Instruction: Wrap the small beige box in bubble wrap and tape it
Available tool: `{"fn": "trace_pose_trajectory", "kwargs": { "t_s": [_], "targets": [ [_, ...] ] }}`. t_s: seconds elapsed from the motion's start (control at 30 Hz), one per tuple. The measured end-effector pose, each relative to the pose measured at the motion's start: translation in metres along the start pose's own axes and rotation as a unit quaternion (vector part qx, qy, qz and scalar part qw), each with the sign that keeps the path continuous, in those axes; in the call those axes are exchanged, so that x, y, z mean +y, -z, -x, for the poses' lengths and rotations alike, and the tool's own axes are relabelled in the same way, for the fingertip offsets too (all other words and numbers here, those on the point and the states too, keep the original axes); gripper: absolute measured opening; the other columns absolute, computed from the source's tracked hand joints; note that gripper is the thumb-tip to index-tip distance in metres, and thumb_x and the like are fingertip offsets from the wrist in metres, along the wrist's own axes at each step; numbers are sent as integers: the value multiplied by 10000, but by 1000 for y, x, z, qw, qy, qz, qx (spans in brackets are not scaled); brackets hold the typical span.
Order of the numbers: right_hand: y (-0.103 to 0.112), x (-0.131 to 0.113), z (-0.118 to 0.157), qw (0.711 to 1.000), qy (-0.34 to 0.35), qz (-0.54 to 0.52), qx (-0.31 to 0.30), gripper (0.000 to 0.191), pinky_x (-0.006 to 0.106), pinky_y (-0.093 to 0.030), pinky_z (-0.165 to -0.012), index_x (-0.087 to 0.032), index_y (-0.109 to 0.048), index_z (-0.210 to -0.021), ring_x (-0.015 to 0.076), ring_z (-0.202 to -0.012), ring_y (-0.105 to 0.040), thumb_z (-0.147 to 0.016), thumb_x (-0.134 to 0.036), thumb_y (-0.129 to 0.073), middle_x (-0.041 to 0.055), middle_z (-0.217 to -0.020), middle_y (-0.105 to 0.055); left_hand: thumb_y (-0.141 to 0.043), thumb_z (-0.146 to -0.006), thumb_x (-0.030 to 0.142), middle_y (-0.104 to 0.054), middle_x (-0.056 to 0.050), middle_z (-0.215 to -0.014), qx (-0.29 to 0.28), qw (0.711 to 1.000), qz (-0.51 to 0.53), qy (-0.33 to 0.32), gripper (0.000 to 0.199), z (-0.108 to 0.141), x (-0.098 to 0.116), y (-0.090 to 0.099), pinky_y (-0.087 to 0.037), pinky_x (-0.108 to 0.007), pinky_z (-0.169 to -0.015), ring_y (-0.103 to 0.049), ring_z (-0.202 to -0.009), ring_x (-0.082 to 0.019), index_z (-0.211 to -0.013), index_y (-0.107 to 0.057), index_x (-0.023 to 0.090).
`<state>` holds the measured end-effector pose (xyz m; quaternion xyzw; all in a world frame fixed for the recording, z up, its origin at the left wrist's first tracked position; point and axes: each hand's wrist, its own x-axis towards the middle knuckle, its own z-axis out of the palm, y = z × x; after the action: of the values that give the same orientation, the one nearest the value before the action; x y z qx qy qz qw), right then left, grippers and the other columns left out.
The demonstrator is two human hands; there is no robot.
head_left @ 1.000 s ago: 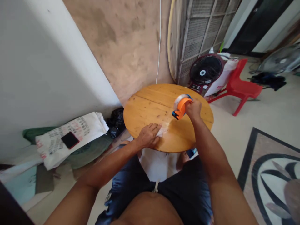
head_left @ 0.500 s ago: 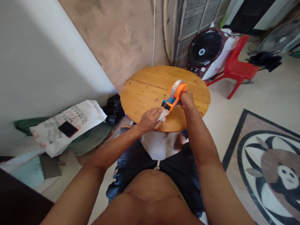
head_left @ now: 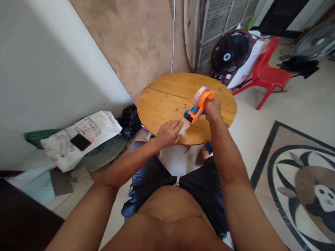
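Observation:
An orange and blue tape dispenser [head_left: 194, 112] with a roll of clear tape [head_left: 201, 94] is gripped by its handle in my right hand [head_left: 213, 108]. Its black front end points down and left, close to my left hand [head_left: 169, 133]. That hand lies at the near edge of the round wooden table [head_left: 159, 99], fingers closed on a small whitish, see-through piece [head_left: 185, 126]. The piece sticks out from under the fingertips, just below the dispenser's front end. Whether it is joined to the tape, I cannot make out.
On the left a black phone [head_left: 80, 142] lies on a white printed sack [head_left: 101, 122], with a black plastic bag [head_left: 128, 120] by the table. Beyond the table's right side stand a dark round appliance [head_left: 231, 50] and a red chair [head_left: 272, 75]. A panda pattern [head_left: 323, 195] decorates the floor.
My right hand has moved the tape dispenser slightly up and right, widening the gap from my left hand. More of the whitish piece shows between them. The camera view has shifted a little.

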<state>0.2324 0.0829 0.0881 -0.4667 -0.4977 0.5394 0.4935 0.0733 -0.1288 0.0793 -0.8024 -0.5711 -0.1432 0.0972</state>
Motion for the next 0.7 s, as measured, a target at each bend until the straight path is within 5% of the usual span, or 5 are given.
{"fn": "trace_pose_trajectory", "kwargs": {
  "t_s": [0.1, 0.7],
  "targets": [
    [-2, 1, -2, 999, 19, 3, 41, 239, 267, -573, -482, -214, -595, -714, 164, -563, -631, -754, -372, -769, -48, -517, -519, -576, -880, 285, -640, -199, -1344, -20, 1000, -15, -13, 592, 0, 0, 3, -534, -452, -961, -624, -1129, -325, -1430, -519, 75],
    [-10, 9, 11, 997, -60, -46, 5, 202, 298, -591, -499, -225, -596, -713, 195, -589, -671, -706, -336, -765, -11, -569, -624, -522, -952, 304, -651, -227, -1323, -37, 996, -11, -74, 535, -9, -15, -12, -530, -443, -940, -648, -1102, -307, -1421, -530, 46]
  ]
}}
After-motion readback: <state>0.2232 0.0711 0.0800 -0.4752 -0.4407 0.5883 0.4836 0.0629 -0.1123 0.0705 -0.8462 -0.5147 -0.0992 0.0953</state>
